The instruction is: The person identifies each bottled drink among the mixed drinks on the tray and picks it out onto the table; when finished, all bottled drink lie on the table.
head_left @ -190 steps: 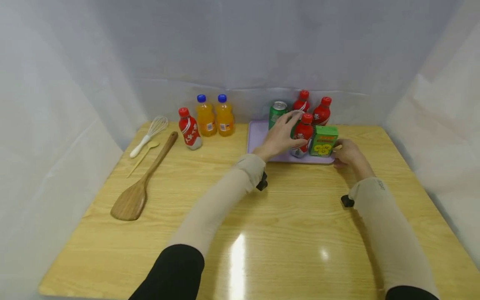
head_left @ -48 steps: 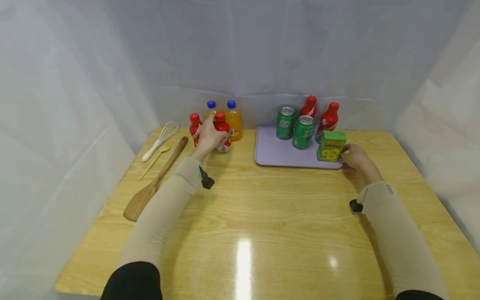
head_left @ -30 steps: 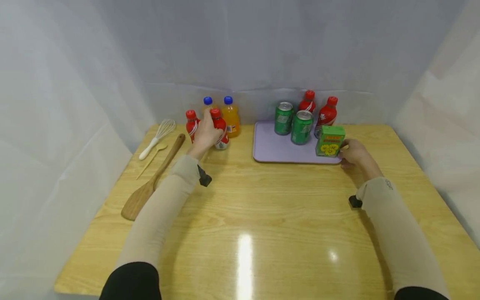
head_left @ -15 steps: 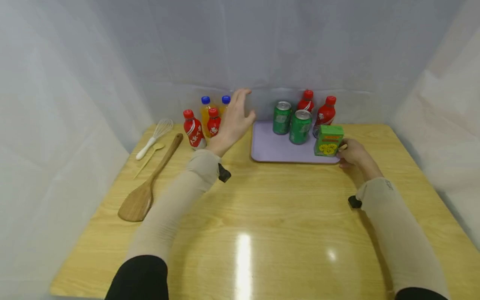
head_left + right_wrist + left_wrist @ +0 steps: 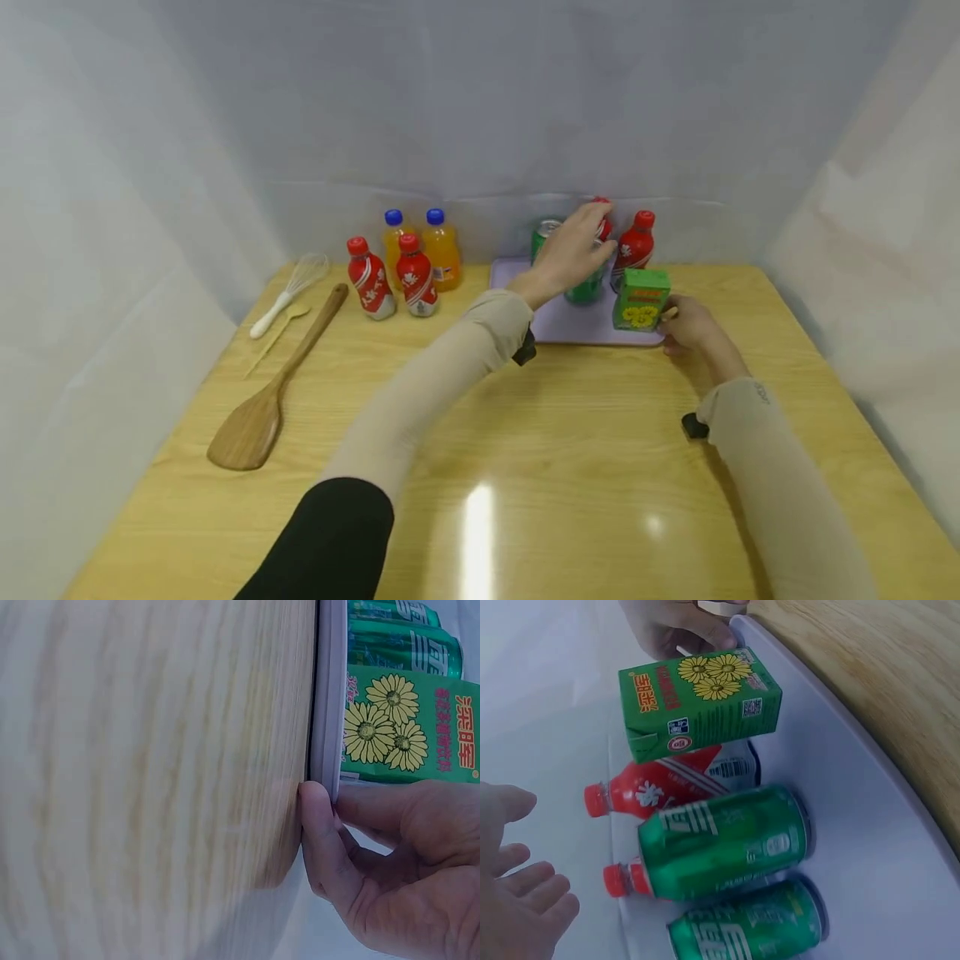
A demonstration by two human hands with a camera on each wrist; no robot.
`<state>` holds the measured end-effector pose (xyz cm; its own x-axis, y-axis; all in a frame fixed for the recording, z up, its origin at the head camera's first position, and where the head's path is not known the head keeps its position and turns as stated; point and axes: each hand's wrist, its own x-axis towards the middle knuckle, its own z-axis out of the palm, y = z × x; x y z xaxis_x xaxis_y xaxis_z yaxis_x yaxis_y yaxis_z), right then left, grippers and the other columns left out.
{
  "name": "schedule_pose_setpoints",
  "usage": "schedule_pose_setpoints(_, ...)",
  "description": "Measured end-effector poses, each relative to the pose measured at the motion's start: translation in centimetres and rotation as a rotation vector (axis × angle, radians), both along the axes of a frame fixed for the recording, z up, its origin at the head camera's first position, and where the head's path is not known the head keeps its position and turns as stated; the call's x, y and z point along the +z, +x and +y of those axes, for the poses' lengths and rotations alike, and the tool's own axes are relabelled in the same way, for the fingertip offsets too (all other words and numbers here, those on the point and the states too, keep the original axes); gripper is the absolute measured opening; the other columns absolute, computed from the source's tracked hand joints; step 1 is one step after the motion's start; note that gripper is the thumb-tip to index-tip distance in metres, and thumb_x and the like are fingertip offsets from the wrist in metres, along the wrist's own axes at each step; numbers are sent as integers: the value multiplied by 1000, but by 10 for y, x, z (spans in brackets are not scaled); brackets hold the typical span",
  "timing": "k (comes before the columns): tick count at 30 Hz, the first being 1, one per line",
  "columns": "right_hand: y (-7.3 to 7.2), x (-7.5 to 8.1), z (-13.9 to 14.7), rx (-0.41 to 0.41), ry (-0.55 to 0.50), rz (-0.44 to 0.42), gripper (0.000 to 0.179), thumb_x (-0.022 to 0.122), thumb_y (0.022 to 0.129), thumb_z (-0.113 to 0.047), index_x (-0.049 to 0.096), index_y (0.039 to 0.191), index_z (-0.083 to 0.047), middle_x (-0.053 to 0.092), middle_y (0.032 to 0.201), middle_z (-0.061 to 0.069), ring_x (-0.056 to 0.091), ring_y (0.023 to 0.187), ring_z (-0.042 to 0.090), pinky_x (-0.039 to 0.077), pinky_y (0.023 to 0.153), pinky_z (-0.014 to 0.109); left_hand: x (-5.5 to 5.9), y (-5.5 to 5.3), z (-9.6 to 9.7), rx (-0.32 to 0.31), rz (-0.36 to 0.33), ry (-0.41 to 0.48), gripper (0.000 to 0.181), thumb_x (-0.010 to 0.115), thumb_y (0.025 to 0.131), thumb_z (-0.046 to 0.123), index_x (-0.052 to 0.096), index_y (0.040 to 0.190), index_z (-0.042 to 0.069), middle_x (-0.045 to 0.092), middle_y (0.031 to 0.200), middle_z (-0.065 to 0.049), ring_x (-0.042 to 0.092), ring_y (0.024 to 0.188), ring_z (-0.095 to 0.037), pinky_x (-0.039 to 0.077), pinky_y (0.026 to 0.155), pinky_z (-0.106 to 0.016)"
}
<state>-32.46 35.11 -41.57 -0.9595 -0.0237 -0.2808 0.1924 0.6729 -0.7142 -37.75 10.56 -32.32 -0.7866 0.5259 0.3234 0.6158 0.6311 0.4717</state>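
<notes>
My left hand hovers over the lilac tray, its fingers spread and holding nothing. In the left wrist view it is apart from the front green can and the second green can. Two red-capped bottles stand behind them on the tray, one red bottle in plain sight, the other red bottle mostly hidden. A green drink carton with yellow flowers stands at the tray's front right. My right hand pinches the tray's right front corner, beside the carton.
Left of the tray stand two red bottles in front of two orange drink bottles with blue caps. A whisk, a small yellow spoon and a wooden turner lie at the left. A white sheet hangs behind.
A red bottle that stood at the tray's front now stands left on the table beside another. My left hand let it go and moved right, back over the tray. The right hand stays at the corner.
</notes>
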Motion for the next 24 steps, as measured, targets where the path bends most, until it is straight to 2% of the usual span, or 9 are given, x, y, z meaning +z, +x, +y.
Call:
schedule_pose_setpoints(4,0,1,-6,-8,-26,-1,35,53,104,0,45,137,10,51,113,24,63,77,18,63,63,28,1,-6,13,23,-73,-30,64,58,109,32,33,165,15,40,169,-2,40,155,-17,39,127,-32)
schedule_pose_setpoints(10,5,4,-4,-8,-38,-14,35,54,103,0,43,134,11,52,110,24,63,79,20,64,65,28,-11,-19,35,54,-122,-66,66,62,108,31,34,165,13,43,168,-3,42,155,-17,38,127,-29)
schedule_pose_setpoints(13,8,5,-2,-2,-16,-28,38,54,104,0,41,137,11,52,115,27,65,82,21,65,67,29,-17,-23,46,77,-84,-136,65,63,107,34,37,163,14,49,163,-2,47,150,-18,44,121,-28)
schedule_pose_setpoints(20,11,5,6,-3,6,-30,39,54,104,-1,40,139,11,52,120,29,66,80,20,65,67,30,-27,-27,68,161,126,-397,61,58,106,50,44,158,22,55,154,5,46,137,-18,49,111,-31)
schedule_pose_setpoints(24,15,2,8,7,-1,-29,42,54,103,1,38,140,13,54,115,28,66,75,19,64,64,30,-37,-30,79,197,146,-437,66,60,102,59,45,158,25,56,152,7,45,132,-17,48,108,-32)
